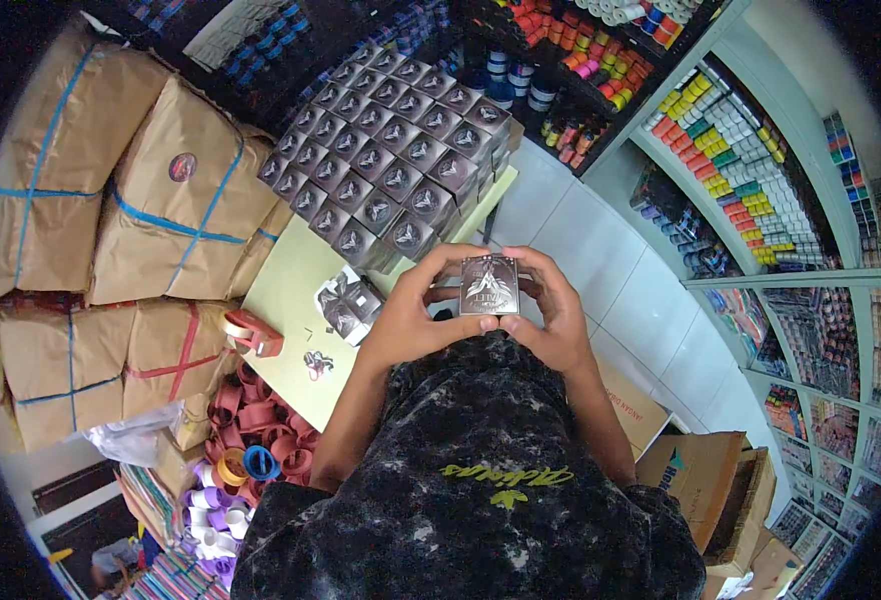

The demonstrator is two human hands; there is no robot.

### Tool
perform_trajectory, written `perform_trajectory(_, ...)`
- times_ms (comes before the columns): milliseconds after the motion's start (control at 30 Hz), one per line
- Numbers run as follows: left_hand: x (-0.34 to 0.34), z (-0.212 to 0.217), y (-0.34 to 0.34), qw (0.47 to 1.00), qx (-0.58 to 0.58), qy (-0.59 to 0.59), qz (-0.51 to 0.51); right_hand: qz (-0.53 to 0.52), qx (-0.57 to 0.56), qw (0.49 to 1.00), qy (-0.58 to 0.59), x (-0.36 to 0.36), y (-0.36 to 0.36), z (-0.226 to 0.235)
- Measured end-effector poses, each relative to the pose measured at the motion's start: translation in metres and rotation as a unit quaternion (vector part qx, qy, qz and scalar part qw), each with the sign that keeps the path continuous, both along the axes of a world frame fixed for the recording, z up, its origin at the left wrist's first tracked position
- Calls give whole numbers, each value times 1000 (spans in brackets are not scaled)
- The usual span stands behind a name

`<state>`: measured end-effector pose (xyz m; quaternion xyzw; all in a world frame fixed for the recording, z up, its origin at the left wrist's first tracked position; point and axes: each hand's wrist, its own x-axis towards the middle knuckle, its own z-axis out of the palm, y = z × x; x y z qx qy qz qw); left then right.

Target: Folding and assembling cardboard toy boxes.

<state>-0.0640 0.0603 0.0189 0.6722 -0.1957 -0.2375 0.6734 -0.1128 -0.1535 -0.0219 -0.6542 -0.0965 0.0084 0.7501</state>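
In front of my chest I hold a small dark square box (489, 285) with a silvery winged emblem on its face. My left hand (415, 315) grips its left side, thumb along the lower edge. On the opposite side my right hand (552, 318) clasps it, fingers curled behind and thumb below. Ahead, a large block of stacked matching boxes (380, 150) covers the far part of a pale yellow table (290, 370). Nearer on that table sits a dark item in clear plastic (348, 305), its kind hard to make out.
A red tape dispenser (253, 332) and a small cluttered bit (317, 364) lie on the table. Brown wrapped parcels (170, 190) pile up at left, above red and purple tape cores (250, 420). Shelves of colourful spools (730, 160) line the right. Open cardboard boxes (700, 480) stand at lower right.
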Motion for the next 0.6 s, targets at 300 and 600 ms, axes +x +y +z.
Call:
perform_trajectory(300,-8,-10,2,997,-27,42,52,-8,45,997,55,1,9,-3)
perform_trajectory(600,-12,-35,28,990,-66,97,83,52,59,992,95,7,22,-12)
